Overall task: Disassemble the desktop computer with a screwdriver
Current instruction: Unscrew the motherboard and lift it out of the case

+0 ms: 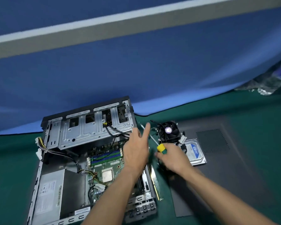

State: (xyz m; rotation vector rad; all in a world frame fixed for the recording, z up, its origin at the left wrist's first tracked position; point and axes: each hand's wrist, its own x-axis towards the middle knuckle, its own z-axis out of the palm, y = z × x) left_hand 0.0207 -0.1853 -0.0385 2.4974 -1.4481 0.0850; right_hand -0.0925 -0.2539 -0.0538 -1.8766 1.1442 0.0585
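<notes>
Now, by parts:
Computer case: lies opened at lower left of the frame, motherboard exposed.
Left hand: over the case's right edge, fingers spread, holding nothing.
Right hand: grips the yellow-green screwdriver, shaft pointing up-left.
Cooler fan: right of the case.
Hard drive: just below the fan, on the side panel.

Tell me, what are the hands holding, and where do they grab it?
The right hand grips a screwdriver by its yellow-and-green handle. The left hand holds nothing; its fingers are spread over the computer case.
</notes>
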